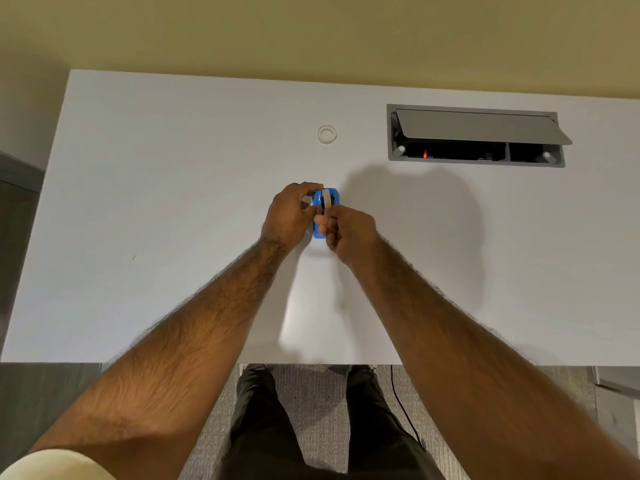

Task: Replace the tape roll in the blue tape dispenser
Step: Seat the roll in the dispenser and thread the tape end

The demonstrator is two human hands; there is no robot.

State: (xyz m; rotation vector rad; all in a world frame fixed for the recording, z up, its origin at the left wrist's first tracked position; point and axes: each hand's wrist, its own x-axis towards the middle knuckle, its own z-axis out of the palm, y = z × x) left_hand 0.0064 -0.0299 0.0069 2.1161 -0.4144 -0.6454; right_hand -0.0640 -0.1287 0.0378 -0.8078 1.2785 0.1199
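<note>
Dispenser [325, 216]: frame centre, on desk [173, 202]. Left hand [291, 213] grips its side; right hand [346, 230] pinches the seated roll [326, 199]. Second roll [327, 134]: upper centre, well apart. Risk: roll jams or dispenser tips if pulled askew.

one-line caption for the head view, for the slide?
Both hands work a tape roll in the blue dispenser; another roll lies beyond.

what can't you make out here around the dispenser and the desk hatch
- Head view: the near end of the blue tape dispenser, with its cutter, is covered by the left hand and right hand.
- What the right fingertips pinch is too small to tell.
- The inside of the desk cable hatch is dark, half hidden by its raised lid.
</note>
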